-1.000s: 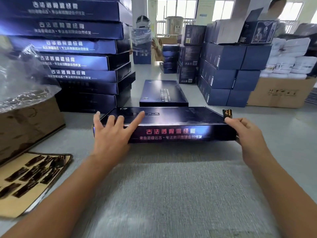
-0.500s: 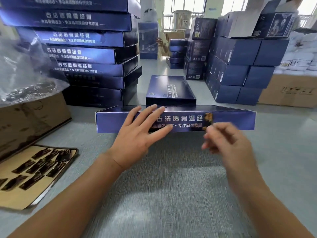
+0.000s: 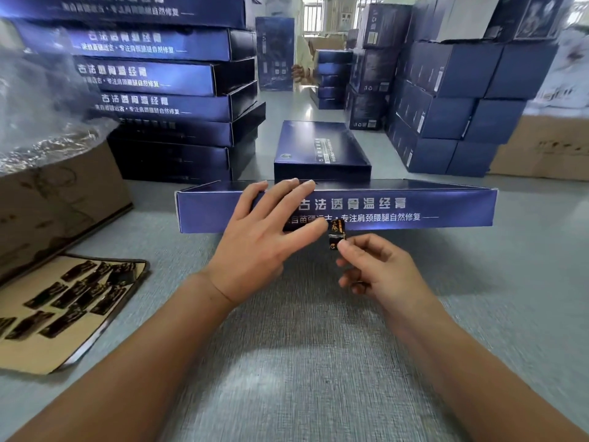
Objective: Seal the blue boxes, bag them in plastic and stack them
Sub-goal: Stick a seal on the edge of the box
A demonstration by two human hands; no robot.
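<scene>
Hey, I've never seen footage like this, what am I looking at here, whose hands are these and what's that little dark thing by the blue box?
There is no machine here. A person wears a camera on the head, so the single picture looks forward and down at their own two bare hands over a grey table.

The left hand lies flat against the front of a long blue box, steadying it. The right hand pinches a small dark sticker with gold print, its upper end at the box's lower front edge. It looks like a seal about to be pressed on.

At the left lies a backing sheet carrying more dark stickers. Behind stand a stack of blue boxes and a second flat box.
</scene>
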